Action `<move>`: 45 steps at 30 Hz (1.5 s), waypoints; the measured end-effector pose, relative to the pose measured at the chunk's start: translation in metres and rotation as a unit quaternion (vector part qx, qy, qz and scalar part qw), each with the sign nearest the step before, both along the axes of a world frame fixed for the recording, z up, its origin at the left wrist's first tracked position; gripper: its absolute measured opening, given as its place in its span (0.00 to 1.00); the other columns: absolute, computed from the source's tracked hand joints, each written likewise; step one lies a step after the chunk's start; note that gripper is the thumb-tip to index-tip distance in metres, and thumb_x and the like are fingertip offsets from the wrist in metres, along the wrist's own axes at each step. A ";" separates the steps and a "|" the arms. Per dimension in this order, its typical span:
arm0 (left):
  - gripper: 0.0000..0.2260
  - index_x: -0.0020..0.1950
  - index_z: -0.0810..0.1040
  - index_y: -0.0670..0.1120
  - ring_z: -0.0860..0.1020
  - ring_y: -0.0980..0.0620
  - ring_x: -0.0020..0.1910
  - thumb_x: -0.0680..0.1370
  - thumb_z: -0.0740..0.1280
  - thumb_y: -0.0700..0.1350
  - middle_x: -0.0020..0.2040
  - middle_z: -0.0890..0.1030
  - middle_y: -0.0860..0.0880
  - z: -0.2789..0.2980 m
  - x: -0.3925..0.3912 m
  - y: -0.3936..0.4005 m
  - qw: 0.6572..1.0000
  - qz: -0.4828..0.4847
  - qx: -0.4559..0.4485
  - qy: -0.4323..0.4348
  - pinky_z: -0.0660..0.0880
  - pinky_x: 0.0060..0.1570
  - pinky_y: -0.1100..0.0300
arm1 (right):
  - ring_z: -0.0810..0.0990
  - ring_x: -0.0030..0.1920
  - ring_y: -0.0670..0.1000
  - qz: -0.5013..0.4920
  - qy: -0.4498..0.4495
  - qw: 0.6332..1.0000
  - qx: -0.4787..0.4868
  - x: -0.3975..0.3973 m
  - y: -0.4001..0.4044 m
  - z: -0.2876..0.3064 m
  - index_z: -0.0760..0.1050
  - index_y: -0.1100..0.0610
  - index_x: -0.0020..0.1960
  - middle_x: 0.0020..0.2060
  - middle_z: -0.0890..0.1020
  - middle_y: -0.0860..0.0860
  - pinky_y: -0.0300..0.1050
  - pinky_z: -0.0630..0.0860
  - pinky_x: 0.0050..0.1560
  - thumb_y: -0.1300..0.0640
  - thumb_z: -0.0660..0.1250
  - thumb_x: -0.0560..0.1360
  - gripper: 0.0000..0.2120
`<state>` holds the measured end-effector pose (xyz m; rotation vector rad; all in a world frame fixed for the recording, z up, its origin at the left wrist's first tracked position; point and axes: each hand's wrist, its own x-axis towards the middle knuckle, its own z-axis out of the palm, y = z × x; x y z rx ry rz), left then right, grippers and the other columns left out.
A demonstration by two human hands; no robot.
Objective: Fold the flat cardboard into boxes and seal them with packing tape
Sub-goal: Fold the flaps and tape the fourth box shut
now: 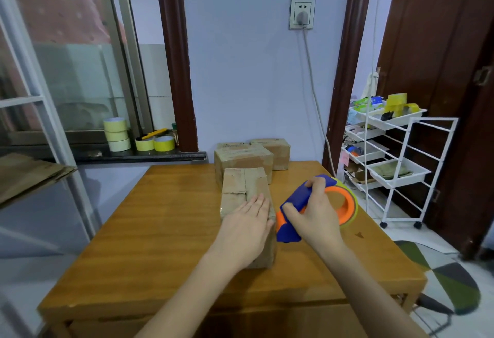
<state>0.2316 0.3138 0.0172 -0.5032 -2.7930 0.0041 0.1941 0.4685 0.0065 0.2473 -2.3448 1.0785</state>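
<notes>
Against a pale wall, on our wooden desk (171, 231) toward its far-right corner, our left hand (247, 227) presses flat fingers on the light, stiff, crushable box (244, 190) while our right hand (314, 214) grips the tape dispenser (290, 227); printing on the far boxes (251, 154) is unreadable.

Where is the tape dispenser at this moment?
In the head view, the blue and orange tape dispenser is gripped in the right hand, right of centre above the wooden table, beside the near cardboard box that the left hand presses.
</notes>
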 end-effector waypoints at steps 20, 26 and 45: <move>0.26 0.78 0.47 0.45 0.51 0.52 0.77 0.84 0.51 0.52 0.79 0.49 0.46 0.006 0.001 0.000 1.000 -0.012 -0.007 0.015 0.47 0.73 0.61 | 0.63 0.22 0.49 -0.103 0.107 0.962 0.230 -0.041 0.040 -0.004 0.72 0.60 0.67 0.23 0.66 0.49 0.35 0.52 0.22 0.60 0.76 0.67 0.29; 0.28 0.78 0.49 0.46 0.53 0.54 0.77 0.82 0.54 0.54 0.78 0.51 0.48 0.007 0.001 0.000 1.000 -0.011 0.020 0.021 0.52 0.73 0.61 | 0.73 0.26 0.52 -0.032 0.130 0.957 0.259 -0.052 0.032 -0.024 0.62 0.55 0.73 0.26 0.75 0.51 0.41 0.62 0.23 0.57 0.79 0.64 0.43; 0.29 0.78 0.51 0.46 0.54 0.52 0.77 0.81 0.57 0.52 0.79 0.52 0.47 0.002 0.005 0.004 0.999 0.006 0.026 0.031 0.54 0.73 0.60 | 0.78 0.59 0.57 0.116 0.025 0.987 0.105 -0.013 0.087 -0.077 0.54 0.38 0.68 0.61 0.77 0.55 0.31 0.66 0.53 0.60 0.74 0.71 0.39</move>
